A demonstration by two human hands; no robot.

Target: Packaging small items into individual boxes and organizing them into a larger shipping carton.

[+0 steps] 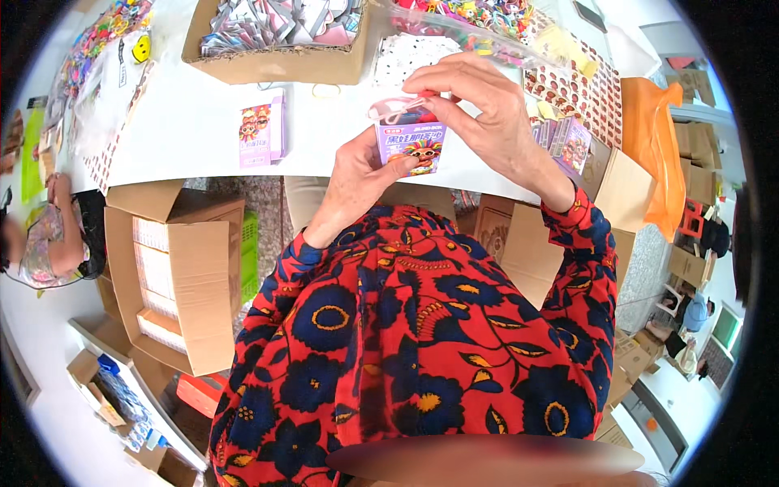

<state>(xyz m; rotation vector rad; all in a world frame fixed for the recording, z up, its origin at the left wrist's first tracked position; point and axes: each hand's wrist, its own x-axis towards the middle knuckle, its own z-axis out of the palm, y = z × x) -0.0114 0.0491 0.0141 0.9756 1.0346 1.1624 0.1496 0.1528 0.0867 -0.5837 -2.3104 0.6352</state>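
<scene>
My left hand (357,172) grips a small purple printed carton (415,148) upright above the table's near edge, thumb across its front. At the carton's top, the fingers of my right hand (487,105) pinch a pinkish, partly see-through looped piece (396,108); a bit of red shows by the fingertips. Whether that piece is going in or out cannot be seen, and the carton's inside is hidden. To the left, a similar purple carton (258,134) stands alone on the white table (187,122).
An open cardboard box (284,69) of flat packets stands at the back. Colourful small toys (479,20), sticker sheets (580,81) and more purple cartons (572,146) lie right. Below left is a carton-filled box (203,284). A person (61,219) sits at far left.
</scene>
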